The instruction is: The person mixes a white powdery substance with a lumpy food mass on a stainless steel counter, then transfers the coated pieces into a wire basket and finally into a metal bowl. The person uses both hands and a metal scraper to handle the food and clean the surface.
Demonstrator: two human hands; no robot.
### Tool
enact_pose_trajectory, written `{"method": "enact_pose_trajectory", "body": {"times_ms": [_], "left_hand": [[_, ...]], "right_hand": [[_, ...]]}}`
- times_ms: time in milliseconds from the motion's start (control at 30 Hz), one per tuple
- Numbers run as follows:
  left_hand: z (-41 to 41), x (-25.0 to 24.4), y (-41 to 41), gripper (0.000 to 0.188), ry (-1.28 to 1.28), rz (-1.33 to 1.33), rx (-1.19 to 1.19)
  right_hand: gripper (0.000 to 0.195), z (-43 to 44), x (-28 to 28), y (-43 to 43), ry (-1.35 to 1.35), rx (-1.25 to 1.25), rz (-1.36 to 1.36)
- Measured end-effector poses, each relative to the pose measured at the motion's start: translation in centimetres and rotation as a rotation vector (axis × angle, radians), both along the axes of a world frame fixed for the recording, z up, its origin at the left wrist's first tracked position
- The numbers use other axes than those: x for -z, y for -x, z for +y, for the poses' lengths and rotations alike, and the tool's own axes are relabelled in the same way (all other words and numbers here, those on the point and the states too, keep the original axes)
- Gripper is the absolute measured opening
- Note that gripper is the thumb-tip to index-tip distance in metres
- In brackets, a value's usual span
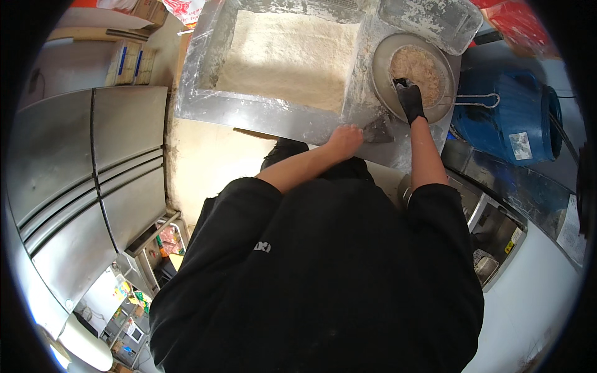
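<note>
My right hand [409,99], in a black glove, is in a round wire strainer over a metal bowl [383,77]. Its fingers are at the left side of the pale, crumbly mass [417,70] in the strainer; whether they grip any of it is hidden. The strainer's long wire handle [480,106] sticks out to the right. My bare left hand [346,141] rests at the front edge of the metal worktable [280,122], its fingers curled; I cannot see whether it holds something. Beyond it, a sunken rectangular basin holds a broad bed of white flour [289,60].
A flour-dusted clear plastic tub [431,21] stands behind the bowl. To the right lies a blue plastic drum [506,116]. Loose flour coats the table between basin and bowl. Stainless steel cabinet doors [51,140] stand at the left.
</note>
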State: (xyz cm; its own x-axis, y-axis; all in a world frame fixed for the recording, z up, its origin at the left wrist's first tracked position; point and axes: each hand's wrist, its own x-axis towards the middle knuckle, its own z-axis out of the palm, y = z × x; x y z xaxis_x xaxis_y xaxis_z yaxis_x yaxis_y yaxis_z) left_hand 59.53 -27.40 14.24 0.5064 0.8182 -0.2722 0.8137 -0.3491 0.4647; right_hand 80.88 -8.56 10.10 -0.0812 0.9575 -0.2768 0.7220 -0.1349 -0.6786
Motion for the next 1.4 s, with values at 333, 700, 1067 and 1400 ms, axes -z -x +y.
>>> {"method": "enact_pose_trajectory", "body": {"times_ms": [333, 700, 1067, 1400], "left_hand": [[0.7, -3.7, 1.6, 0.029, 0.452, -0.466, -0.15], [0.6, -7.8, 8.6, 0.024, 0.39, -0.25, -0.056], [-5.4, -13.1, 50.7, 0.024, 0.405, -0.063, -0.824], [1.0, -11.5, 67.6, 0.022, 0.682, 0.033, -0.951]], "right_hand": [[0.031, -0.1, -3.8, 1.9, 0.04, 0.073, -0.078], [0.029, 0.8, 3.3, -0.7, -0.216, -0.138, -0.027], [0.032, 0.2, 0.9, 2.6, -0.108, -0.036, -0.092], [0.023, 2.0, 4.8, 3.7, -0.302, -0.242, -0.397]]}}
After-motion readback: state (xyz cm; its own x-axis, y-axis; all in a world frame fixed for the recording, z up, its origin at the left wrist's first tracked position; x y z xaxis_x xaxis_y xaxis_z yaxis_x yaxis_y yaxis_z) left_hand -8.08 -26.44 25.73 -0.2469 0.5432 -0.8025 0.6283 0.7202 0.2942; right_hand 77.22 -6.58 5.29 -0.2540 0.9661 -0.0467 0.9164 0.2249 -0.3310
